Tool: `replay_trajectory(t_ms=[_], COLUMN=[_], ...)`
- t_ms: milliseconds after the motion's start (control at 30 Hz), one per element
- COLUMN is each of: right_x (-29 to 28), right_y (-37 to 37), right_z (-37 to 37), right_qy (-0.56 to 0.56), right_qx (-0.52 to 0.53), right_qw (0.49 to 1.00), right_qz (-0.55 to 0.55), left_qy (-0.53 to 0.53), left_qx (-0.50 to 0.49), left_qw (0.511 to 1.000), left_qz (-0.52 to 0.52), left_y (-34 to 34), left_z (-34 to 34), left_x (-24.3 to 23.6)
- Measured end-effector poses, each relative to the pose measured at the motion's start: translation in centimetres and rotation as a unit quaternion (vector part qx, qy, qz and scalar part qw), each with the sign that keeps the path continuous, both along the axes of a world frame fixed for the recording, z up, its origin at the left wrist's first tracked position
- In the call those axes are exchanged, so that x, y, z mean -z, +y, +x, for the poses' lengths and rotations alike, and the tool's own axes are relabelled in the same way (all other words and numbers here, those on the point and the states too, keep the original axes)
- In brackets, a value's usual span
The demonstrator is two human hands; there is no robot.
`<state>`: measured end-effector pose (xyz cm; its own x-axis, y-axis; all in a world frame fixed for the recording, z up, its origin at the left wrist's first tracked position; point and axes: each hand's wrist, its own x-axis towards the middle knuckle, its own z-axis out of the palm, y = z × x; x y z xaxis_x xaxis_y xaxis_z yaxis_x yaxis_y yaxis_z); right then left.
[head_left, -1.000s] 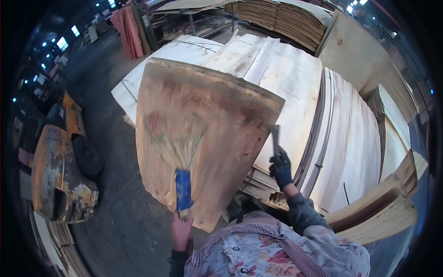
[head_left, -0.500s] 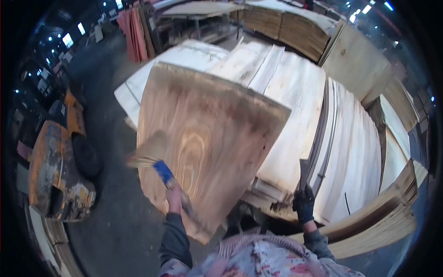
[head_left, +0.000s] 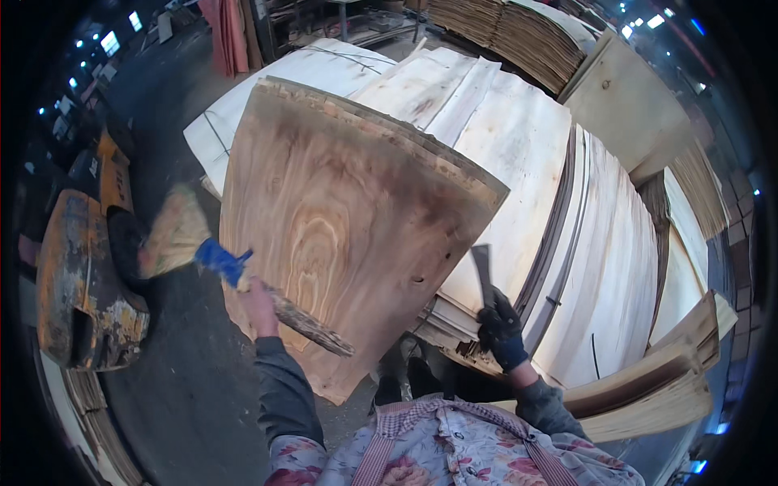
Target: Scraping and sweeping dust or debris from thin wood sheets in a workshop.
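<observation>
My bare left hand is closed round the handle of a short broom with a blue binding. Its straw head hangs off the left side of a brown wood-grain panel, while the rough handle end crosses over the panel's lower part. In a dark glove, my right hand grips a flat-bladed scraper that points up, near the panel's right edge. Beneath the panel's right side lie pale veneer sheets. The glove hides the scraper's handle.
An orange, worn vehicle stands at the left. Stacked sheets rise at the back, with a board leaning beside them. Curved veneer strips lie low on the right. Dark floor runs along the left.
The broom has swung left, from over the panel's left edge out past it. My right hand and the scraper have shifted left and up, toward the panel. The view has tilted down slightly.
</observation>
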<state>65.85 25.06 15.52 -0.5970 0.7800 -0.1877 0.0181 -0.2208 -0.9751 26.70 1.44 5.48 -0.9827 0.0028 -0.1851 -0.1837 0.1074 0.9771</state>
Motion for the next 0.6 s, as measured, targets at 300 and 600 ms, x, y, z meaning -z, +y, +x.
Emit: replay_trajectory(t_ms=[300, 600], right_x=[-4.9, -3.2], right_y=[10.1, 13.5], right_z=[-14.9, -21.4], right_qy=[-0.259, -0.376], right_qx=[-0.185, -0.225], right_qw=[0.939, 0.892], right_qz=[0.130, 0.109], left_qy=[-0.031, -0.101], left_qx=[0.193, 0.208], left_qw=[0.962, 0.954], left_qz=[-0.189, -0.190], left_y=[2.9, 4.2], left_z=[11.6, 12.6], left_x=[6.8, 7.9])
